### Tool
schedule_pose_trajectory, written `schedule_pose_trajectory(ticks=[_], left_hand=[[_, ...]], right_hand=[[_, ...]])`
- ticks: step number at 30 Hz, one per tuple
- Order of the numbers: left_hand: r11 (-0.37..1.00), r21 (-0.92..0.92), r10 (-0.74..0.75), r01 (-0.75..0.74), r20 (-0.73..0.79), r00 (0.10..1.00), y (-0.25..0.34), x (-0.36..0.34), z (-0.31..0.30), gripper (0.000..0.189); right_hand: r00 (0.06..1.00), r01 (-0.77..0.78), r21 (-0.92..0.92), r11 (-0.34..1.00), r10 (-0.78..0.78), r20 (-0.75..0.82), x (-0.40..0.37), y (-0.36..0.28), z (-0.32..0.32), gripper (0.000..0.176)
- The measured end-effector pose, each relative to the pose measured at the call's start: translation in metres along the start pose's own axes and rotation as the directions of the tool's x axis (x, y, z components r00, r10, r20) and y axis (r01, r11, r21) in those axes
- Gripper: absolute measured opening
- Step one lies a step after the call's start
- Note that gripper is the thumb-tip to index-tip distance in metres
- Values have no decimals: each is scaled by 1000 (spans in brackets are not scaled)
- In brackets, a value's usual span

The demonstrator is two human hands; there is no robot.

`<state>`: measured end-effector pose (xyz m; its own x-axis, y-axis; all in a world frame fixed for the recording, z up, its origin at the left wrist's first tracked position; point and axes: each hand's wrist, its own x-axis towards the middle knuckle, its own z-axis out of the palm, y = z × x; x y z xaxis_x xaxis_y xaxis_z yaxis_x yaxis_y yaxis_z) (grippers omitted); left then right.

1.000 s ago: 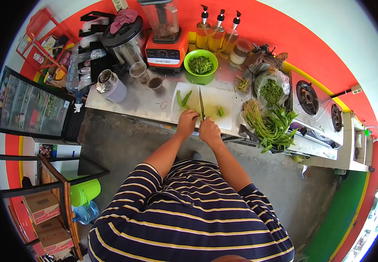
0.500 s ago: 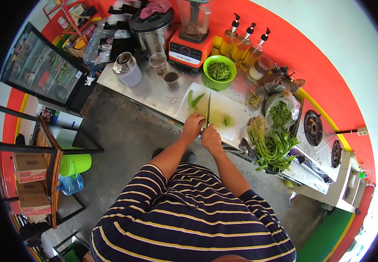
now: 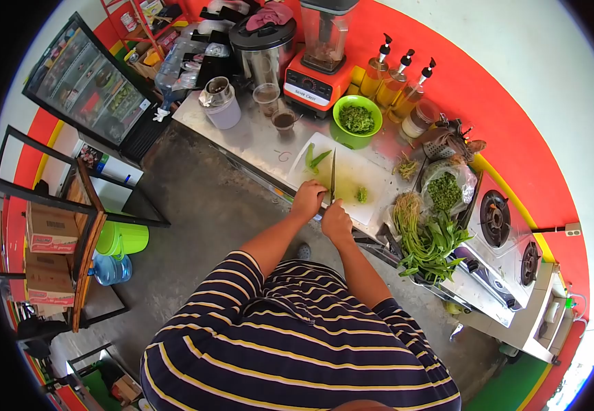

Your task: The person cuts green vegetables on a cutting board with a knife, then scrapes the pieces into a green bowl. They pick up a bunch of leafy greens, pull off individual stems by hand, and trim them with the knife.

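My right hand (image 3: 336, 222) is closed around the handle of a kitchen knife (image 3: 333, 171), whose blade points away from me over a white cutting board (image 3: 379, 179). Close to the blade's left side, my left hand (image 3: 308, 199) has its fingers curled in at the board's near edge; what they hold, if anything, is hidden. Long green vegetable pieces (image 3: 320, 159) lie on the board beyond my left hand. To the right of the blade sits a small heap of chopped greens (image 3: 361, 194). A green bowl (image 3: 358, 141) of chopped greens stands behind the board.
Leafy long-stemmed greens (image 3: 434, 245) and a plastic bag of chopped greens (image 3: 443, 191) lie at the right, beside a gas stove (image 3: 495, 260). Behind are a red blender (image 3: 312, 85) and pump bottles (image 3: 391, 85). Cups (image 3: 284, 120) stand at the left of the metal counter (image 3: 256, 146).
The view has turned slightly, so the counter and its things sit further right and, on the left, lower. Both hands stay at the board with the knife still in my right hand.
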<state>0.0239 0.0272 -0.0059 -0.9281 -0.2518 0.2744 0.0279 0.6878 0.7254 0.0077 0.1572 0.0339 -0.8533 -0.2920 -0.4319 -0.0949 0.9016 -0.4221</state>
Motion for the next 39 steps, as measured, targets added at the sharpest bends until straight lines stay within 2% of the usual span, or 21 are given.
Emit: schedule_pose_trajectory(ticks=[6,10,12,15,19,25,27,34,37,39], left_hand=[[998,27,-57,57,14,998,1,-2,4,16],[999,29,-24,24,-21,999,-2,-1,7,16],[988,-105,-111,110,-4,994,-2,-1,4,11],[984,-93,-151,150,-4,989,1,0,4,11],[990,-77,-116,115,-4,993,-2,-1,5,11],[989,-78,-126,125,-6,992,-2,2,3,13],[958,-95,-259,272,125,958,-2,10,-3,13],[979,-75,-165,188,243,956,-11,28,-11,13],[970,-112,-173,216,306,936,-15,31,-13,11],[976,-143,-119,164,279,953,-16,31,-11,11]], right_hand=[[998,39,-68,997,-36,48,-1,2,-25,35],[998,57,-36,998,-55,39,-10,3,-10,36],[999,-10,4,1000,10,41,-13,0,-2,36],[999,18,-15,1000,-17,41,-9,-1,-4,36],[998,35,-42,998,-33,58,-5,-3,-15,38],[997,-33,51,998,29,65,-12,-3,-4,38],[997,19,-8,1000,-19,72,-10,-5,-10,38],[997,-25,-11,1000,26,76,-2,-14,-2,40],[999,-49,23,999,49,22,5,-19,-2,40],[997,-43,-28,999,45,56,7,-19,-13,38]])
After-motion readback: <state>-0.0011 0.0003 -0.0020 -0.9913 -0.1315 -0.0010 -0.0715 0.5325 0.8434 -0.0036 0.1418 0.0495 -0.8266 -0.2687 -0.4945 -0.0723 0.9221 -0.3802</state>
